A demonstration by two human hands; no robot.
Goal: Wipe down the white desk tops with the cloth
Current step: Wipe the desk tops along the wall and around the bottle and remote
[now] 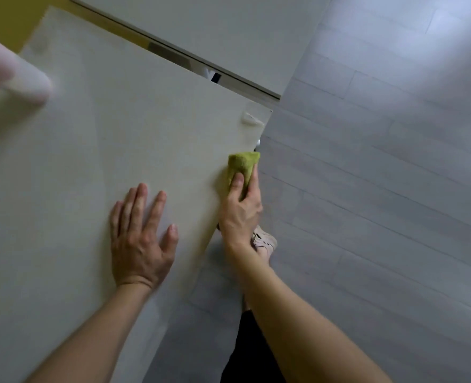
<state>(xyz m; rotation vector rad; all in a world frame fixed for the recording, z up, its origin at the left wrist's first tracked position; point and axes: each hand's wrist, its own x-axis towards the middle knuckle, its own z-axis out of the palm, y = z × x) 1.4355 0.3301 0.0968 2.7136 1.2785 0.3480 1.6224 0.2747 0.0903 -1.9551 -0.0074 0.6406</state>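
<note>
White desk top (90, 161) bears the flat, splayed left hand (140, 239); beside it, right hand (240, 211) grips green cloth (241, 165) over the edge, fingers hidden.

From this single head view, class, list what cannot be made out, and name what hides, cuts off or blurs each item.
1. Head view: pale object at top left, blurred and cut off by the left edge; unidentifiable.
2. Head view: green cloth, its lower part hidden by the right hand that grips it.
3. Head view: small dark items in the gap behind the desk, too small to identify.
4. Head view: shoe, partly hidden by the right wrist.
</note>
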